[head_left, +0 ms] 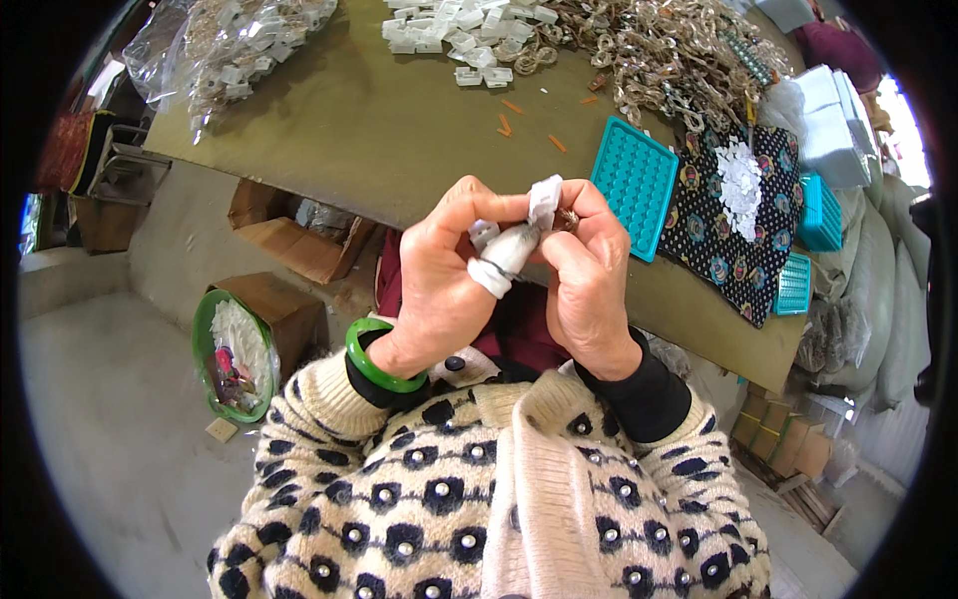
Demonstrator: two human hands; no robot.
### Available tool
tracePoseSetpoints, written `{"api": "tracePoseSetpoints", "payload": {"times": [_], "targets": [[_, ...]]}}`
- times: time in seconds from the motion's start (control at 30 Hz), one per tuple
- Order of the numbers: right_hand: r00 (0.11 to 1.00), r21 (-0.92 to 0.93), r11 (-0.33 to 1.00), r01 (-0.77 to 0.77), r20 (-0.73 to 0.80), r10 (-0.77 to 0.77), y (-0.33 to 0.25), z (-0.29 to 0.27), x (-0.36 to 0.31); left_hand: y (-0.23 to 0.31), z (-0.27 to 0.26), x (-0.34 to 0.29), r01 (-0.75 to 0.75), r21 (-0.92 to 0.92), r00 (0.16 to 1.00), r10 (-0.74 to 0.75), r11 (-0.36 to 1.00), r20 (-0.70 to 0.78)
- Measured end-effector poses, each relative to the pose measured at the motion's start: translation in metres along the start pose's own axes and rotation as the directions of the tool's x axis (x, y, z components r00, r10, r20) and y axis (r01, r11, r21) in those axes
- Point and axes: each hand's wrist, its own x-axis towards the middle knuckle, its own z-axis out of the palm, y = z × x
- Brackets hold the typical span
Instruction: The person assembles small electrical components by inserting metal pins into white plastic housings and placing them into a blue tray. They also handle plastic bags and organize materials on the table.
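My left hand and my right hand meet in front of my chest, over the table's near edge. Between the fingertips of both is a small white plastic piece, partly covered by them. A bit of brownish clear coil shows at my right fingers. A white wrapping with a dark band sits around a finger of my left hand. Another small whitish piece shows within the left hand's curled fingers. How the pieces join is hidden.
White plastic pieces and tangled brownish coils lie heaped on the table. To the right are a teal tray and a patterned cloth bearing white bits. A green basket stands on the floor.
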Motion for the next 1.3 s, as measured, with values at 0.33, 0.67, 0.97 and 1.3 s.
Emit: {"api": "tracePoseSetpoints", "payload": {"times": [0.33, 0.67, 0.97, 1.3], "targets": [[0.808, -0.787, 0.421, 0.450, 0.159, -0.567, -0.030, -0.053, 0.011, 0.005, -0.025, -0.001, 0.398, -0.580, 0.913, -0.369, 0.711, 0.174], [0.834, -0.915, -0.060, 0.398, 0.388, -0.393, 0.001, -0.081, 0.031, 0.010, -0.011, -0.005, 0.605, -0.460, 0.780, -0.599, 0.650, 0.179], [0.948, -0.838, 0.474, 0.269, 0.144, -0.283, -0.022, -0.086, 0.032, 0.004, -0.007, 0.011, 0.577, -0.501, 0.803, -0.559, 0.645, 0.205], [0.839, -0.867, 0.025, 0.497, 0.474, -0.267, -0.015, -0.085, 0.015, -0.004, -0.006, 0.012, 0.591, -0.526, 0.789, -0.573, 0.611, 0.221]]}}
